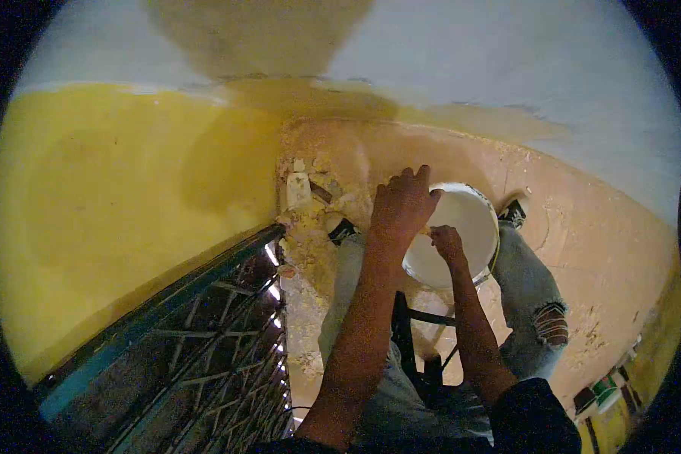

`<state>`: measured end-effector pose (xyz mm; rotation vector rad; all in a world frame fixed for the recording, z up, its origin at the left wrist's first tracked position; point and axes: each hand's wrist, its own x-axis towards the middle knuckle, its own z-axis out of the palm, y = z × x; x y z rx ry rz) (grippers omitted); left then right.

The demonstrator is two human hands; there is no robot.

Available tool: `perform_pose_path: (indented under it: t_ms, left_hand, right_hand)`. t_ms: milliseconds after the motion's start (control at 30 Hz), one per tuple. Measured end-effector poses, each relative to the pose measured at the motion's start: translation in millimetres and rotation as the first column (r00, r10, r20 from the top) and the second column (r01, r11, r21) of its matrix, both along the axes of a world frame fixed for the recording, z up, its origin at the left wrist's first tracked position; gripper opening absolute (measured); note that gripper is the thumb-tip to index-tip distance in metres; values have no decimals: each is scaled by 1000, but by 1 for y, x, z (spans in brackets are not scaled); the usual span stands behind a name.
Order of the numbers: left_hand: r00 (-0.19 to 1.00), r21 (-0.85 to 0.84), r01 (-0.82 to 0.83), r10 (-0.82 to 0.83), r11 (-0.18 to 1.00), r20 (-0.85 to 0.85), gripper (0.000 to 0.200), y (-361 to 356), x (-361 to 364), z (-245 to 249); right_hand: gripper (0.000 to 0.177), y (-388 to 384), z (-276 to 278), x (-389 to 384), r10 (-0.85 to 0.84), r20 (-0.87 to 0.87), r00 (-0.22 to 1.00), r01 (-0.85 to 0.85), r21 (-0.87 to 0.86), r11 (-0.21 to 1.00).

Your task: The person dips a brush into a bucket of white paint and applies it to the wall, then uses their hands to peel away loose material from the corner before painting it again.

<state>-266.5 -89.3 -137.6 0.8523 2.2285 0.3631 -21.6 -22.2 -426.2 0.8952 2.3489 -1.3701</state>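
Nearest the viewer, a dark sleeve covers the upper right arm; beyond it lie worn jeans, torn at the knee. A black frame, possibly part of a stool, stands between the legs.

The right hand is over the bucket. Its fingers are bent inward and appear to pinch a small tan piece, whose full form is hidden. The left hand is raised at the bucket's left side, knuckles bent; whether its fingers grasp anything cannot be told.

The bucket sits on the floor between the feet, its round mouth facing up and filled with a pale, smooth mixture. Judged by its fill, it is heavy, with stiff walls; the contents look wet and soft, and a smeared rim is likely slippery. Sound holding points are opposite sides of the rim, kept level. The small tan piece is judged light, best held at its dry end.

Farther out, crumbled debris and a white container lie left of the bucket. A metal lattice borders the left, below a yellow wall.
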Motion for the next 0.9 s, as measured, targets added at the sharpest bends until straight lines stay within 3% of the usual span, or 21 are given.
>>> perform_pose_path:
  t_ms: [67,100,167,300,333,367,400,433,467,500,533,567,633,800,867,900]
  left_hand:
    - [1000,29,-5,5,1000,4,45,-2,1,2]
    - [1000,48,-12,12,999,5,44,-2,1,3]
    - [1000,58,9,-10,998,9,44,-3,0,-4]
    - [997,138,4,7,990,-76,39,-6,1,-18]
    - [997,142,5,6,990,-75,39,-7,1,-20]
    - [997,143,0,12,990,-79,40,-7,2,-20]
    - [996,142,-7,18,990,-82,40,-8,2,-20]
    - [996,141,-6,17,990,-83,40,-8,2,-23]
    - [997,147,-2,13,989,-77,40,-9,2,-25]
    - [997,154,3,8,988,-71,40,-9,2,-27]
    - [997,156,6,6,988,-73,40,-9,3,-29]
    - [995,177,9,9,984,-101,40,-11,4,-30]
    - [992,198,13,13,980,-129,40,-12,3,-30]
    - [1000,150,11,-15,989,23,40,-9,-3,-35]
    - [1000,184,-12,13,983,-2,41,-10,1,-32]
    - [999,219,-37,43,975,-25,41,-10,3,-29]
  right_hand:
    - [28,2,1,1,287,44,957,-281,382,880]
    - [28,2,15,-6,283,48,958,-279,389,878]
    - [23,4,34,-7,216,-125,968,-165,328,930]
    - [31,7,16,5,132,-151,980,-63,391,918]
    - [30,9,13,7,190,72,979,-203,389,899]
    - [31,9,12,7,240,288,927,-336,354,873]
    - [31,8,-8,15,239,287,928,-335,354,873]
    - [32,6,-43,31,220,88,971,-237,307,922]
    - [33,5,-39,29,178,-111,978,-147,239,960]
    - [33,1,-34,28,176,-113,978,-145,241,960]
    - [31,-4,-28,28,-116,-28,993,109,-183,977]
    - [30,-8,-12,20,-338,166,926,372,-539,756]
    - [26,-9,-2,9,-297,154,942,331,-552,765]
    - [21,-10,-19,6,-181,187,965,256,-548,796]
    - [18,-12,-31,11,46,-77,996,-67,-297,952]
    - [18,-10,-34,12,46,-77,996,-67,-296,953]
